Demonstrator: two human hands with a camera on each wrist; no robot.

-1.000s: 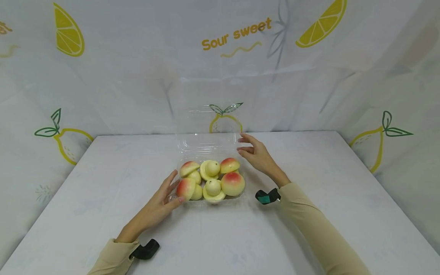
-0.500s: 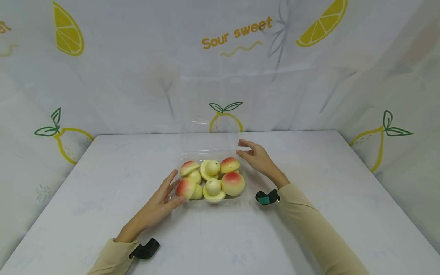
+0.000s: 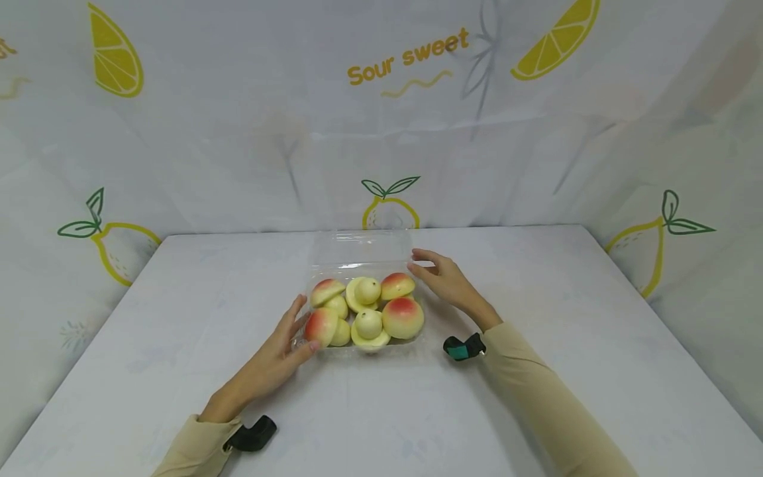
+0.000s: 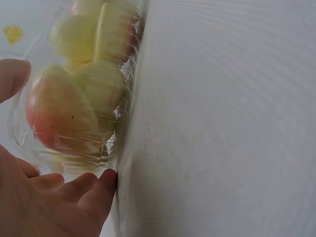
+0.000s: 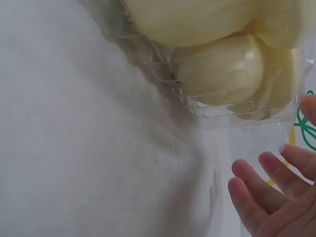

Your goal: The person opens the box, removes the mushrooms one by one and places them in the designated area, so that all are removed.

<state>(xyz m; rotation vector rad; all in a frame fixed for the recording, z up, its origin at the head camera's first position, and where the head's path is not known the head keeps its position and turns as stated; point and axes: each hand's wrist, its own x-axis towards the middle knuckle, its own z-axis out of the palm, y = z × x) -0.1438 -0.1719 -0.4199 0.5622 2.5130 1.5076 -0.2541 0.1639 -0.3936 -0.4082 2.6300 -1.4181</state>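
A clear plastic clamshell box rests on the table with its see-through lid tipped back behind it. Inside sit several mushroom-shaped pieces, with pale yellow stems and round caps, some blushed red. My left hand grips the box's left end, thumb at the front corner and fingers along the side. In the left wrist view, the fingertips meet the box's low end wall. My right hand is beside the hinge at the back right, fingers loosely extended, fingertips right at the lid's edge.
A white cloth covers the table, and a white curtain with lemon prints hangs close behind its back edge. Black devices are strapped at both wrists, under beige sleeves.
The lid has swung backward and down from a raised position towards the table behind the box. My right hand has come slightly down and nearer with it; my left hand has stayed put.
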